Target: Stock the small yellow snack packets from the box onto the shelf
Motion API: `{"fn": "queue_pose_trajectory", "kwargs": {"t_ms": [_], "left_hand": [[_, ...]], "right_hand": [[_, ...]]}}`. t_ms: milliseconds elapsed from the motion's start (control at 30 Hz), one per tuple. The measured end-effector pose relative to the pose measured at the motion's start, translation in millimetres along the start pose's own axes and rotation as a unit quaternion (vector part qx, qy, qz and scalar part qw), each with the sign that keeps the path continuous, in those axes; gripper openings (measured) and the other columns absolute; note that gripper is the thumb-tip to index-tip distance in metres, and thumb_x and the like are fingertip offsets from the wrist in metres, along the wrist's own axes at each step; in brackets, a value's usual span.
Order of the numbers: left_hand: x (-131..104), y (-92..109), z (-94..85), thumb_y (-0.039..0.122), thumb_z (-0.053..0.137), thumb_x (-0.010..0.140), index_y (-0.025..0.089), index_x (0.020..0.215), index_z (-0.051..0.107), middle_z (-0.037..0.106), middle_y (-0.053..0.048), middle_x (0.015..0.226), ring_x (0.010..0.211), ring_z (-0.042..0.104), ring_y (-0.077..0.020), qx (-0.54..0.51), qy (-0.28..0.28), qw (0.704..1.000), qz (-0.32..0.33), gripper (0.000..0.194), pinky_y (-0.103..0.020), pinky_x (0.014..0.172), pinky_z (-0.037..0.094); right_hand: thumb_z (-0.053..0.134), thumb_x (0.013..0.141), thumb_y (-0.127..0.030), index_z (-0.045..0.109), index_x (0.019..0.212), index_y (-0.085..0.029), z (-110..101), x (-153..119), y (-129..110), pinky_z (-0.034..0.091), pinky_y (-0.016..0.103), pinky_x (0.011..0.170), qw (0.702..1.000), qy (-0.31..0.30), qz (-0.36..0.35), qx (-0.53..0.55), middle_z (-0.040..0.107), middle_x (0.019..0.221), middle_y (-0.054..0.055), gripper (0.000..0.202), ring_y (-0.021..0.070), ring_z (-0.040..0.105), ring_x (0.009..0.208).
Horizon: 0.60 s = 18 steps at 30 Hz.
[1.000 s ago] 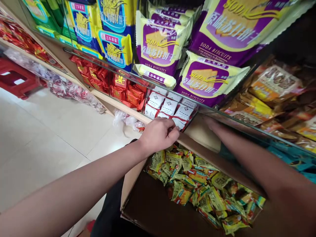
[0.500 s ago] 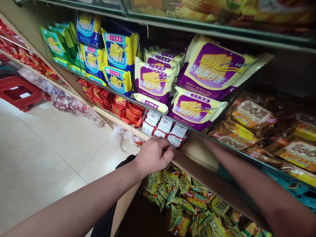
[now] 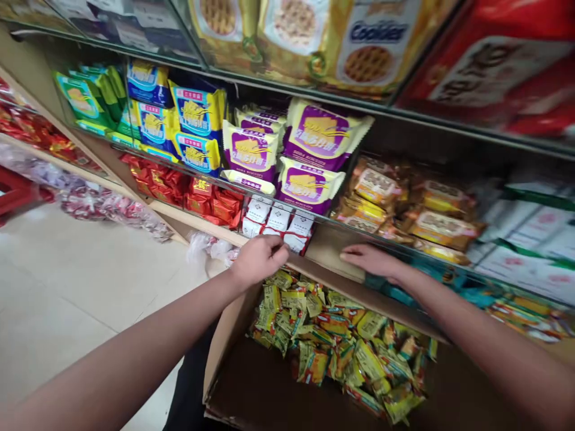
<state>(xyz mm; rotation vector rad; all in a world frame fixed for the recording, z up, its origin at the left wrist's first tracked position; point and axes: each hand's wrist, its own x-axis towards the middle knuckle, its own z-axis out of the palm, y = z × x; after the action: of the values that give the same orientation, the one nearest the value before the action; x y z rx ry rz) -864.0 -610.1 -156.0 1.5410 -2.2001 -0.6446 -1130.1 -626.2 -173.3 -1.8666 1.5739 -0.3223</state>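
My left hand [image 3: 260, 258], fingers curled, is at the shelf's front edge beside the white packets [image 3: 279, 216] tied with red; what its fingertips hold, if anything, is hidden. My right hand [image 3: 371, 261] reaches into the lower shelf, fingers stretched out over a bare tan patch [image 3: 330, 254], with nothing seen in it. Below both hands, a cardboard box [image 3: 224, 341] holds many small yellow-green wrapped snacks [image 3: 335, 335].
Purple soda biscuit packs [image 3: 309, 185], blue-yellow packs [image 3: 195, 108] and brown packs [image 3: 444, 224] fill the glass-fronted shelf. Red packets [image 3: 224, 206] lie lower left. Cookie bags [image 3: 294, 30] stand above. A red stool [image 3: 15, 194] is on the floor at left.
The view has drawn back and shows more shelf and box. My right hand, earlier hidden behind the shelf edge, now shows on the lower shelf. My left hand remains near the white packets.
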Motion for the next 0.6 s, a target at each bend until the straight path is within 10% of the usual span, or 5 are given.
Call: {"fn": "queue_pose_trajectory", "kwargs": {"t_ms": [100,233,367,600], "left_hand": [[-0.7,0.9,0.9,0.033,0.035,0.078,0.017,0.067,0.056,0.057,-0.001,0.062,0.060,0.052,-0.0129,-0.005,0.014,1.000,0.004,0.028,-0.023,0.058,0.038],[-2.0,2.4,3.3,0.036,0.032,0.081,0.017,0.062,0.052,0.052,0.001,0.055,0.055,0.049,-0.0120,0.024,0.037,0.999,0.009,0.033,-0.023,0.054,0.036],[-7.0,8.5,1.5,0.035,0.030,0.082,0.017,0.062,0.051,0.052,0.001,0.056,0.056,0.049,-0.0117,0.057,0.044,0.997,0.029,0.034,-0.022,0.054,0.035],[-18.1,17.2,-8.7,0.029,0.029,0.083,0.015,0.080,0.057,0.060,-0.005,0.073,0.073,0.055,-0.0168,0.100,0.099,0.987,0.077,0.031,-0.029,0.067,0.041]], "right_hand": [[0.050,0.079,-0.032,0.057,0.096,-0.019,-1.2,-84.2,-13.6,0.043,0.035,0.079,0.991,0.083,-0.068,-0.084,0.061,0.096,0.007,0.023,0.0198,0.055,0.090],[0.041,0.082,-0.017,0.057,0.090,-0.021,51.4,-158.7,-19.0,0.044,0.028,0.071,0.965,0.148,-0.183,-0.119,0.062,0.082,0.004,0.018,0.0155,0.055,0.078],[0.036,0.073,0.000,0.052,0.111,-0.019,98.3,-129.9,9.9,0.032,0.040,0.093,0.973,0.124,-0.087,-0.177,0.048,0.122,0.008,0.046,0.0230,0.039,0.113],[0.036,0.072,0.000,0.053,0.109,-0.017,95.9,-98.6,29.9,0.032,0.036,0.092,0.983,0.137,0.015,-0.119,0.055,0.112,0.011,0.043,0.0230,0.044,0.110]]}}
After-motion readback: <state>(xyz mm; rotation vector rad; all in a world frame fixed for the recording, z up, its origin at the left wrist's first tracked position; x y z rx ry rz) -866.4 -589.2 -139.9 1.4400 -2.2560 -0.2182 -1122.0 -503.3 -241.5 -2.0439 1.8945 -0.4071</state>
